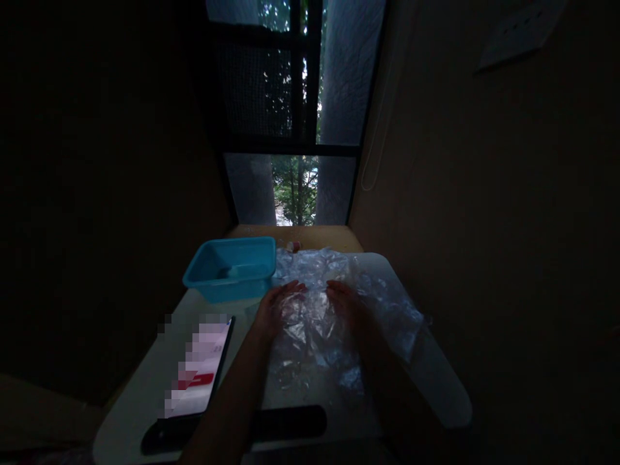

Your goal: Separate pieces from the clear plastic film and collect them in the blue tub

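Note:
A heap of crinkled clear plastic (310,326) spreads over the right half of a white table (445,387). My left hand (278,307) rests at the left side of the heap, its fingers stretched forward and touching the plastic. On the opposite side, my right hand (343,300) lies on the sheet with fingers extended toward the middle. Plastic bunches up between the two hands, and neither is closed round it. Dim light hides the fingertips in part.
A blue plastic basin (232,268) stands at the back left, something dark inside. A lit tablet (203,368) leans in a black slotted holder (290,423) along the front edge. Behind the plastic sits a small reddish-white item (293,246). Walls flank the table; a window (295,187) faces me.

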`<state>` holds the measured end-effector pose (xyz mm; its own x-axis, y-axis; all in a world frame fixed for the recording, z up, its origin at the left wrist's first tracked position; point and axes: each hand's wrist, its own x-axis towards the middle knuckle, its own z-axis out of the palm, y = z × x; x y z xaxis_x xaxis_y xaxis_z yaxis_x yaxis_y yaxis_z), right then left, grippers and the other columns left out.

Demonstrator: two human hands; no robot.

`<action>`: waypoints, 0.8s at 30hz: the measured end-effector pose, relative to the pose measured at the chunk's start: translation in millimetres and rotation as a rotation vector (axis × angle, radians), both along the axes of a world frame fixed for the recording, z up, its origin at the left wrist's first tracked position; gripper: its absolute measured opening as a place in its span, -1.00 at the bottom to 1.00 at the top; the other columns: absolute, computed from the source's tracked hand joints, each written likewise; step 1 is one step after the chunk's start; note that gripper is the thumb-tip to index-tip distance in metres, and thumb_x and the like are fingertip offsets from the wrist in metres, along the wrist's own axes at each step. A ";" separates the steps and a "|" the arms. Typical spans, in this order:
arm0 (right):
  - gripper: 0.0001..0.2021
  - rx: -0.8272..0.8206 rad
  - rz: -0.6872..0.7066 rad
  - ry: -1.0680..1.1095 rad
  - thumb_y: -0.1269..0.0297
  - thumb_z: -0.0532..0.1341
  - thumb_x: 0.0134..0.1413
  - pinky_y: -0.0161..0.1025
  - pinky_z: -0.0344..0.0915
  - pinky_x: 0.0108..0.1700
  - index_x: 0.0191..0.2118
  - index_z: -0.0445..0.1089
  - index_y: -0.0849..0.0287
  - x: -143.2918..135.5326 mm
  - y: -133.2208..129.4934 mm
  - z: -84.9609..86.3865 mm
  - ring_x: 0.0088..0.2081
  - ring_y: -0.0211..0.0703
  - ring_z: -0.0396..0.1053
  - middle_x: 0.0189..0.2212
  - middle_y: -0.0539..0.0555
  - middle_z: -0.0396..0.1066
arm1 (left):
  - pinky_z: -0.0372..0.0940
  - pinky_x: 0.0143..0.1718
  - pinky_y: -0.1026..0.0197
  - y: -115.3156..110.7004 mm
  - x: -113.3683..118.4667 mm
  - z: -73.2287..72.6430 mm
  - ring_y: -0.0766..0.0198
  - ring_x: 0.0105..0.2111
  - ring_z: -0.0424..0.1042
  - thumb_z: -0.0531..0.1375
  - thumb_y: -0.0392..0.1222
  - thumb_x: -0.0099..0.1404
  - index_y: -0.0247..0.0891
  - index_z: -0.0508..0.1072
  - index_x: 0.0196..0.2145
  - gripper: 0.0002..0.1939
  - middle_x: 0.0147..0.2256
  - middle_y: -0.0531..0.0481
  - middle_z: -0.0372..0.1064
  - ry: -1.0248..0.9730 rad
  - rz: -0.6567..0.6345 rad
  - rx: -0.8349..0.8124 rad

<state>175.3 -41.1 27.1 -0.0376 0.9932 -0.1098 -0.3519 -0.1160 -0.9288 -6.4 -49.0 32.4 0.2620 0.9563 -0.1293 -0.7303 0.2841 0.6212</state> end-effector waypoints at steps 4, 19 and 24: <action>-0.73 0.123 -0.101 -0.024 0.28 0.30 -0.43 -0.34 0.18 -0.47 -0.41 0.38 0.14 2.9 3.8 11.8 -0.53 -0.31 0.28 -0.55 -0.06 0.38 | 0.26 -0.43 0.27 -0.6 4.8 -3.4 0.30 -0.49 0.39 0.07 -0.25 0.05 -0.35 0.41 -0.33 -0.78 -0.44 -0.05 0.43 0.066 -0.048 -0.040; -0.84 0.505 -0.292 -0.201 0.31 0.26 -0.32 -0.29 0.28 -0.37 -0.45 0.39 0.16 -3.1 -16.3 60.2 -0.46 -0.28 0.33 -0.50 -0.03 0.39 | 0.20 -0.31 0.24 -14.7 -11.4 80.9 0.24 -0.40 0.36 0.27 -0.12 -0.17 -0.33 0.47 -0.54 -0.78 -0.48 -0.04 0.43 1.024 0.250 0.435; -0.83 0.443 -0.220 -0.152 0.27 0.21 -0.26 -0.39 0.17 -0.61 -0.42 0.36 0.18 -6.8 -24.0 69.3 -0.63 -0.36 0.25 -0.60 -0.06 0.34 | 0.26 -0.45 0.21 -24.8 -16.8 90.0 0.23 -0.46 0.37 0.18 -0.04 -0.05 -0.33 0.43 -0.55 -0.75 -0.50 -0.07 0.42 0.939 0.042 0.419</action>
<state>168.5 -65.2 96.5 0.1607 0.9284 0.3350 -0.1806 0.3613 -0.9148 -23.2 -73.8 122.4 0.1924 0.9779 0.0816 0.0971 -0.1017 0.9901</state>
